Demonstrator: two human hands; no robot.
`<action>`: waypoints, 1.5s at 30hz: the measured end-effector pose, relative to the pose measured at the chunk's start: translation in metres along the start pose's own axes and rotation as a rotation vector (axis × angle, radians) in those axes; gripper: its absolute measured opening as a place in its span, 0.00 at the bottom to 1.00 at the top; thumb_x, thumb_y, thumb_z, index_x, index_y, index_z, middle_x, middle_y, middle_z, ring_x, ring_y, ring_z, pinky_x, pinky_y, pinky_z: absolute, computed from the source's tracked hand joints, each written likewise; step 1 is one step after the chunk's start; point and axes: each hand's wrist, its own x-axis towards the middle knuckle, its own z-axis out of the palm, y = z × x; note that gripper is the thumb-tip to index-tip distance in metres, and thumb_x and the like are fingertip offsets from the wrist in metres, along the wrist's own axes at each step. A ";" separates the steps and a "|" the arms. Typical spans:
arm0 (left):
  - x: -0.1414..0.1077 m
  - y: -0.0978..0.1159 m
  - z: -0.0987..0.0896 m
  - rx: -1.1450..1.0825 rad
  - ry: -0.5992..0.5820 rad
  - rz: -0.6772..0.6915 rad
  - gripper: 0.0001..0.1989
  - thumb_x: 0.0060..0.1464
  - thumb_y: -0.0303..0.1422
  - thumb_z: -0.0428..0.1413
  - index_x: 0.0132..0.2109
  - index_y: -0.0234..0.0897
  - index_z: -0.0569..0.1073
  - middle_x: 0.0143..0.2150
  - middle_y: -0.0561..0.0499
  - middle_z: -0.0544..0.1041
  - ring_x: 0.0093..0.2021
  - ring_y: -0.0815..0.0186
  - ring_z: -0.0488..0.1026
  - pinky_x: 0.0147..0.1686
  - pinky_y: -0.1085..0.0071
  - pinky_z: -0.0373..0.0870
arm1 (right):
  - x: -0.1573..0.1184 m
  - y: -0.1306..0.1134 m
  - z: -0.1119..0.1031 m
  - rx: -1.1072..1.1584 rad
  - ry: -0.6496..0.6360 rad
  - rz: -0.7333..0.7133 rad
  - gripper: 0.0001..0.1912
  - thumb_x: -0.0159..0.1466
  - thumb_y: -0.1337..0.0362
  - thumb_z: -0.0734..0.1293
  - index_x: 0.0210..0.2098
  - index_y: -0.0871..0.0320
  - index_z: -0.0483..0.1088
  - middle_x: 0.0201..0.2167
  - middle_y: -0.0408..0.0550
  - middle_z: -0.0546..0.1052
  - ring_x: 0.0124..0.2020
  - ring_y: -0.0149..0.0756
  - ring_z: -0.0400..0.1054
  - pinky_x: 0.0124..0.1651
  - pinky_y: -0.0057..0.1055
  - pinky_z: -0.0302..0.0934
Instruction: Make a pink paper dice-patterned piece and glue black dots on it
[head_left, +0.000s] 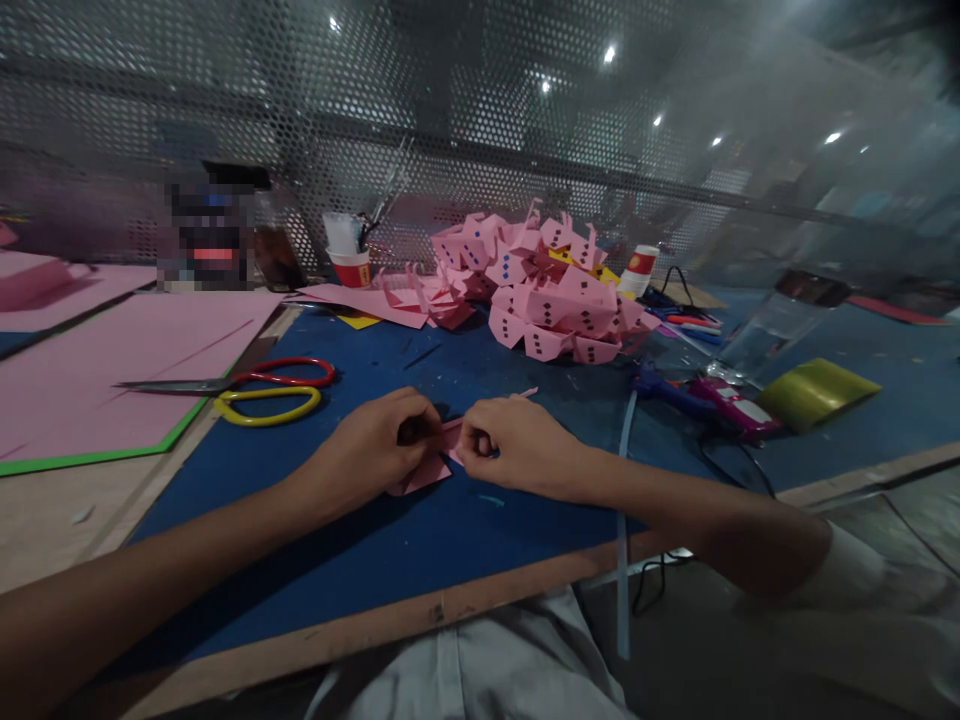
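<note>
Over the blue table surface, a small folded piece of pink paper lies between and under both hands. My left hand pinches its upper edge, fingers closed. Close beside it, my right hand is closed on the same pink piece from the right. A thin pink tip sticks out behind the right knuckles. The fingertips nearly meet, and part of the paper is hidden beneath them. To the left, scissors with one red and one yellow handle loop lie with their blades over pink sheets.
Folded pink paper pieces with dark marks are piled at the back. Pink sheets lie left. Paper cups stand behind. On the right are a glue gun, a yellow roll, a clear bottle and a hanging pale strip.
</note>
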 end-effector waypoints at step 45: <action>0.001 -0.002 0.000 -0.016 -0.005 -0.005 0.06 0.50 0.28 0.54 0.35 0.38 0.75 0.33 0.53 0.75 0.32 0.65 0.70 0.31 0.71 0.64 | -0.002 0.002 0.003 -0.057 0.006 -0.133 0.07 0.66 0.68 0.62 0.43 0.56 0.70 0.36 0.43 0.75 0.36 0.33 0.67 0.40 0.31 0.49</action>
